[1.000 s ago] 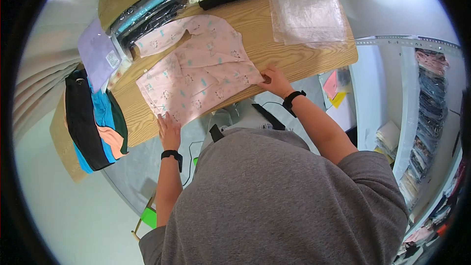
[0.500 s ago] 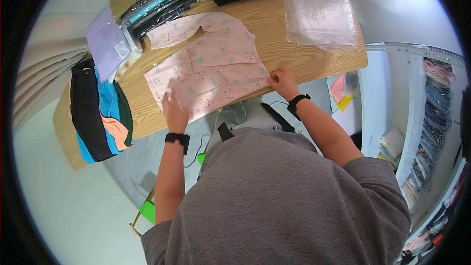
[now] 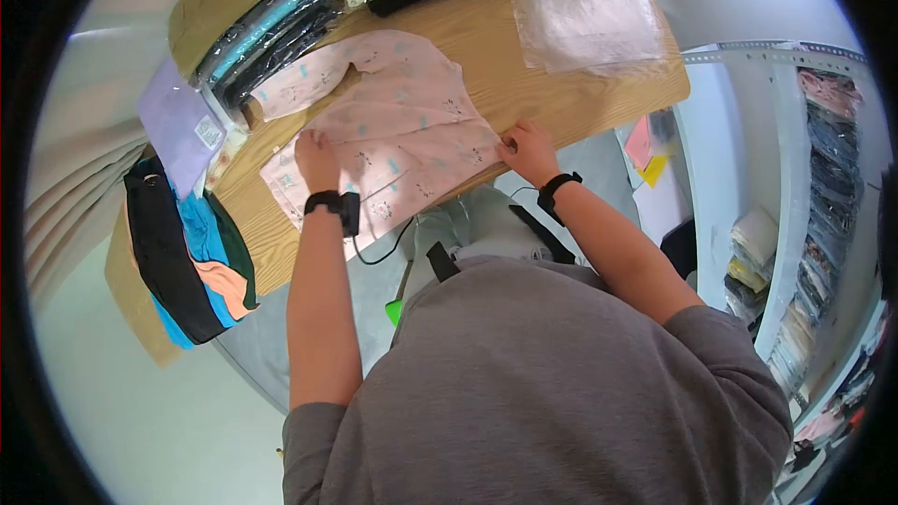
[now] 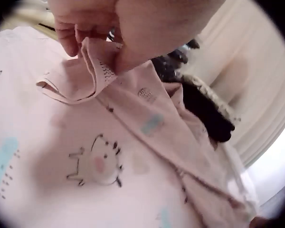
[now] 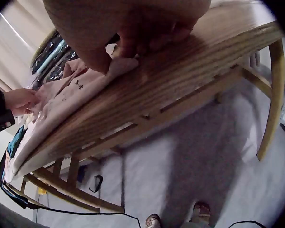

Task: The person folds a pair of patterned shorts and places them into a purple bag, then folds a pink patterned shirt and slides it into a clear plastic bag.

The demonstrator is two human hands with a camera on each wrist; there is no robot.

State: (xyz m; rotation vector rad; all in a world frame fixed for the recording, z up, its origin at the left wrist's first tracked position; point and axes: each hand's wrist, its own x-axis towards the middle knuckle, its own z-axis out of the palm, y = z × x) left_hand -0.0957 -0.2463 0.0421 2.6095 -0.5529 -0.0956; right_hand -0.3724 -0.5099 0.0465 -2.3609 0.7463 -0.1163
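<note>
A pink long-sleeved top (image 3: 402,122) printed with small animals and blue shapes lies spread over the near part of the wooden table, one sleeve (image 3: 301,77) curving out at the far side. My left hand (image 3: 318,161) reaches over its left part. In the left wrist view that hand pinches a raised, stitched edge (image 4: 102,71) of the pink cloth between thumb and fingers. At the near right corner of the top, by the table edge, my right hand (image 3: 531,151) pinches the cloth. The right wrist view shows this gripped corner (image 5: 122,66) under the fingers.
Bagged folded clothes (image 3: 267,33) are stacked at the back left, beside a lilac packet (image 3: 182,122). Black trousers (image 3: 173,252) and other garments drape over the left end. Clear plastic bags (image 3: 585,9) lie at the back right. Shelves of clothes (image 3: 823,206) stand to the right.
My left hand has moved from the near left edge of the top inward and away from me, and now pinches cloth. My right hand stays at the right corner.
</note>
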